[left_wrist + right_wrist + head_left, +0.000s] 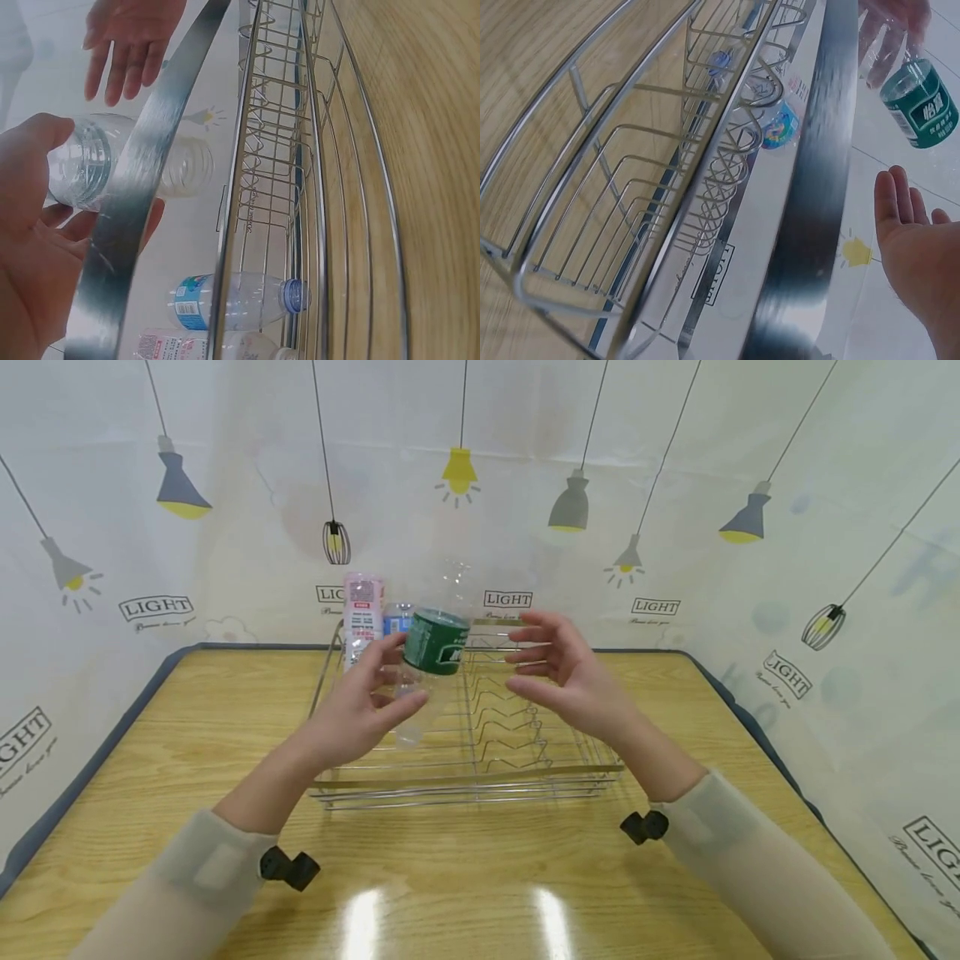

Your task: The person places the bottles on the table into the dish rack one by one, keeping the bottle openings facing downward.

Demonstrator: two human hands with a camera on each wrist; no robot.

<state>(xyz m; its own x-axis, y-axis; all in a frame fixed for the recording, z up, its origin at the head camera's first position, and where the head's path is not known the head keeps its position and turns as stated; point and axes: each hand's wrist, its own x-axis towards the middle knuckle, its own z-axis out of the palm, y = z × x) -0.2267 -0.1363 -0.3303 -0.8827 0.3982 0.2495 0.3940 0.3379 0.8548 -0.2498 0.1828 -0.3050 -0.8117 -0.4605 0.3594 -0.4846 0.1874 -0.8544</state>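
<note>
My left hand (pixel 348 714) holds a clear plastic bottle (pixel 437 642) with a green label, thumb on one side and fingers on the other. The bottle is tilted above the left half of a wire dish rack (pixel 465 776). To its right, my right hand (pixel 576 681) is apart from the bottle, fingers extended and palm turned toward it. At the rack's back left stand a bottle with a pink-and-white label (pixel 363 610) and a bottle with a blue label (pixel 193 302) and blue cap, partly hidden in the head view by the held bottle.
The rack stands on a wooden table (pixel 225 718), with zigzag wire dividers (pixel 510 727) in its right half. A pale curtain (pixel 525 410) printed with lamps hangs behind and at both sides. Each wrist wears a cuff with a small black camera (pixel 289 868).
</note>
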